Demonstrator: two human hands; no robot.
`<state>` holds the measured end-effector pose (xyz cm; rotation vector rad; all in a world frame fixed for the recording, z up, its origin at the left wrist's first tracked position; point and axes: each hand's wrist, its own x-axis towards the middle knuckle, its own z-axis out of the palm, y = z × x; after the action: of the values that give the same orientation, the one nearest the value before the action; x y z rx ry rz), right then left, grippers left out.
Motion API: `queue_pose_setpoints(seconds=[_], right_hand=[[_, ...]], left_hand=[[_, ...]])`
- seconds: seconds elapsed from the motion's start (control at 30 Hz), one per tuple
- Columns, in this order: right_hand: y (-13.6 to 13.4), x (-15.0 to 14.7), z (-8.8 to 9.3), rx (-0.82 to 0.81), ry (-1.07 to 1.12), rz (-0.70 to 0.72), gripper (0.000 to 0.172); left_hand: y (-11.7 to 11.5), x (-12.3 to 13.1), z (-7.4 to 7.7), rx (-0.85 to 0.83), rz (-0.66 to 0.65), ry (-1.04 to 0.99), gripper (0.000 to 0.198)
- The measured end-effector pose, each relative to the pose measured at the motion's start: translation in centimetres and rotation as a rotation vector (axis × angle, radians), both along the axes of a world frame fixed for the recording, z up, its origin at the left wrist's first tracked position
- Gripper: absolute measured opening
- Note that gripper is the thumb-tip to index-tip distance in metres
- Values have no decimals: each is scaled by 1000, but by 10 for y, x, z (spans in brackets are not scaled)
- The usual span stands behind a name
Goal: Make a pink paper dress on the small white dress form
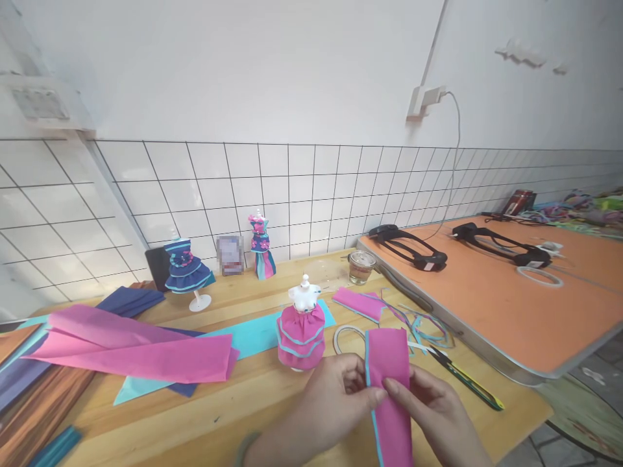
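Observation:
My left hand (335,389) pinches the blue-edged side of a pink strip (388,357), its fingers curled behind and its thumb in front. On the other side my right hand (433,402) grips the same strip, thumb laid on its face. The strip hangs upright between both hands and runs out of view at the bottom. Just left of it stands a small white mannequin (304,298) in a pink tiered skirt (302,337) with light-blue trim. A roll of tape (348,337) lies behind my left hand, and a yellow-and-black utility knife (470,379) lies beyond my right.
Pink sheets (146,347) and a turquoise strip (256,337) cover the wooden table's (160,425) left side. Two dressed mannequins, one in a navy dress (187,275), stand near the wall. A glass cup (361,267) and thin scraps (428,327) lie toward the orange table (487,292).

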<state>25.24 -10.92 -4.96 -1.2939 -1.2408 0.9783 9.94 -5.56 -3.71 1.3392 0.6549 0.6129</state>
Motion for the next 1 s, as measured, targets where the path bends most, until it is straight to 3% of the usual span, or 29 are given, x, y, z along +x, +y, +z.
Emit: queue_pose_setpoints(seconds=[0.1, 0.23, 0.3, 0.43, 0.57, 0.73, 1.0], right_hand=[[1, 5, -3, -1, -9, 13, 28], [9, 24, 3, 19, -72, -30, 54], [14, 31, 12, 61, -58, 39, 61], [23, 34, 33, 57, 5, 200, 57], [27, 28, 37, 20, -44, 238, 45], [28, 26, 31, -16, -64, 147, 41], [25, 36, 41, -29, 14, -2, 45]], left_hand=[[4, -6, 2, 84, 44, 73, 25], [10, -21, 10, 180, -97, 203, 18], [11, -26, 15, 223, -147, 244, 19], [14, -31, 24, 269, -169, 309, 21], [16, -31, 24, 305, -185, 332, 23], [19, -34, 21, 324, -205, 365, 22], [24, -42, 31, 347, -192, 446, 28]])
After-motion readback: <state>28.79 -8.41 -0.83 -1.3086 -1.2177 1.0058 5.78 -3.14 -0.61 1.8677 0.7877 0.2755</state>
